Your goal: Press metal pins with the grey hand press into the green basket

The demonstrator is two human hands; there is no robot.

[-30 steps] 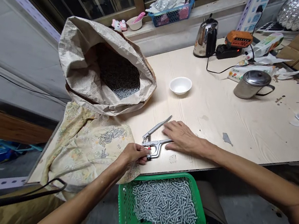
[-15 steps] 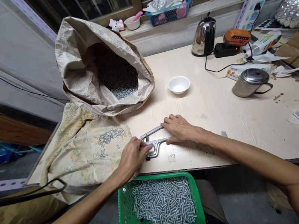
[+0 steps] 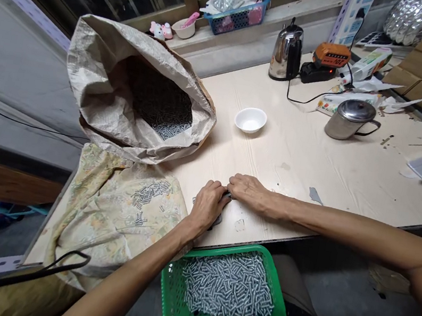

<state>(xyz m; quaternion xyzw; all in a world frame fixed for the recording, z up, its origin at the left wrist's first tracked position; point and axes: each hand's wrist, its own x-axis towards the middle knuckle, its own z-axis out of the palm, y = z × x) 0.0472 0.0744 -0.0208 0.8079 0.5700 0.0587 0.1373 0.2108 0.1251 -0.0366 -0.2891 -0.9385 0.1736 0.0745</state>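
Observation:
My left hand point(image 3: 207, 203) is closed over a grey plier-like hand tool point(image 3: 218, 221) on the table, hiding most of it. My right hand point(image 3: 246, 192) is closed at the handle ends, its fingers meeting those of my left hand. Whether a small part sits in the jaws is hidden. Below the table edge, a green basket point(image 3: 166, 291) holds a heap of small silvery ribbed metal pieces point(image 3: 230, 285). More slim metal pieces point(image 3: 150, 194) lie loose on a flowered cloth point(image 3: 101, 231) to the left.
A large woven sack point(image 3: 95, 101), open toward me, holds many dark metal pieces. A white bowl point(image 3: 250, 120) stands beyond my hands. Farther back are a kettle point(image 3: 284, 51), an orange battery pack point(image 3: 332, 55) on a charger and a lidded metal mug point(image 3: 340, 124). A black cable point(image 3: 68, 261) loops at lower left.
My left hand has moved up and right, from the tool's head toward its handles. My right hand has moved slightly down, and the handles, spread before, are now covered by my fingers.

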